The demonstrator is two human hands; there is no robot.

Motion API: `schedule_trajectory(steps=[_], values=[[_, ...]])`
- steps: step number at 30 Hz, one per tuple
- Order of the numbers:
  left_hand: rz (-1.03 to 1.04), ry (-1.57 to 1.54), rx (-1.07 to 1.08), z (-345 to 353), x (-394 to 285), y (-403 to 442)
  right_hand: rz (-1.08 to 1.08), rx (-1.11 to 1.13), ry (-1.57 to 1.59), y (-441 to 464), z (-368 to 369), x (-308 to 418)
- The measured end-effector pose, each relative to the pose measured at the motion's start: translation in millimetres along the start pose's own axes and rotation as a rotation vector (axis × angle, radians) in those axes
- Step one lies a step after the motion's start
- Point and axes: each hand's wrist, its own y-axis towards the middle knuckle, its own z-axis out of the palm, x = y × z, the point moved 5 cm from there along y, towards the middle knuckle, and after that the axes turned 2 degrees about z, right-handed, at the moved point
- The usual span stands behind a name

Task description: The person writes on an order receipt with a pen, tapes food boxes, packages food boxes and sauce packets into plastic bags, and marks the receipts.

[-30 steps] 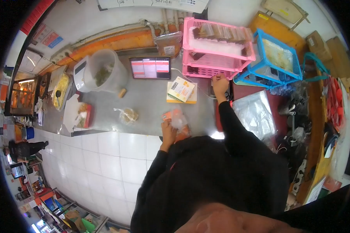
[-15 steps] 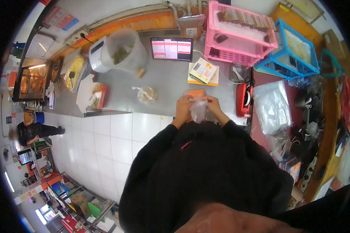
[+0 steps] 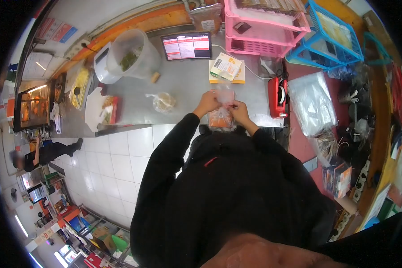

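Bag [image 3: 220, 117] is looking soft and slippery. Left hand [image 3: 207, 102] and right hand [image 3: 241, 112] are pinching its neck, likely the best grip.

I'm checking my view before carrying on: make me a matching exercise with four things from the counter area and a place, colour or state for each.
Things:
1. Bag
2. Tablet
3. Tape dispenser
4. Tub

Descriptions:
A. Red
B. Translucent, something green inside
C. Between left hand and right hand
D. Screen lit

Pairs: 1-C, 2-D, 3-A, 4-B
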Motion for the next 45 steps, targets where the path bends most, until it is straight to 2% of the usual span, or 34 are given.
schedule_trajectory(steps=[2, 3, 6, 8, 9, 15, 17, 27, 30, 32, 33, 34, 35, 36, 37, 38, 40, 43, 45], values=[[-0.208, -0.472, -0.014, 8.8, 22.7, 5.0, 0.002, -0.030, 0.065, -2.0, 2.4, -2.3], [-0.313, -0.708, -0.021, 16.4, 36.5, 7.0, -0.124, -0.064, 0.004, -8.1, 2.1, 13.0], [-0.463, -1.017, -0.080, 28.5, 62.8, 2.1, -0.442, -0.103, -0.191, -27.1, 1.3, 51.6], [-0.444, -1.167, -0.068, 37.4, 68.4, -2.4, -0.576, -0.047, -0.329, -25.4, 3.4, 49.9], [-0.433, -1.243, -0.063, 40.7, 68.5, -6.1, -0.529, -0.039, -0.283, -20.3, 3.0, 41.7], [-0.213, -1.232, -0.196, 49.5, 52.2, -29.3, -0.330, -0.015, -0.076, -2.8, 8.2, 5.4], [-0.192, -1.233, -0.201, 49.6, 48.6, -34.1, -0.258, 0.058, -0.016, 1.9, 8.3, 0.2], [-0.229, -1.200, -0.252, 47.8, 45.5, -38.0, -0.257, 0.077, -0.187, 10.0, 9.9, -0.5], [-0.208, -1.130, -0.240, 46.4, 48.0, -36.4, -0.234, 0.073, -0.172, 7.9, 13.0, 3.8], [-0.101, -0.912, -0.201, 45.4, 49.3, -36.8, -0.258, 0.133, -0.188, 17.5, 15.0, -7.7], [0.028, -0.738, -0.238, 50.1, 62.0, -30.1, -0.234, 0.170, -0.120, 16.8, 13.3, -4.2], [0.023, -0.649, -0.281, 45.7, 60.2, -30.5, -0.211, 0.227, -0.014, 15.6, 16.1, 4.9], [0.013, -0.558, -0.325, 42.7, 59.4, -30.3, -0.234, 0.170, -0.075, 21.0, 16.2, -3.5], [-0.001, -0.468, -0.367, 40.3, 58.8, -29.5, -0.201, 0.207, -0.033, 25.3, 15.6, -13.4], [0.009, -0.668, -0.445, 45.4, 68.4, -26.2, -0.232, 0.237, -0.056, 24.0, 14.1, -8.0], [-0.083, -0.692, -0.387, 37.6, 56.5, -40.1, -0.191, 0.265, 0.010, 24.4, 15.0, -9.8], [0.497, 0.253, -0.509, 61.1, 75.1, -16.7, -0.184, 0.291, 0.054, 21.9, 19.7, -4.4], [-0.001, -1.181, -0.460, 36.7, 42.7, -49.5, -0.130, 0.288, 0.002, 16.5, 20.1, 10.5], [-0.033, -1.088, -0.428, 43.9, 59.1, -36.5, -0.145, 0.322, -0.077, 18.1, 20.2, 14.9]])
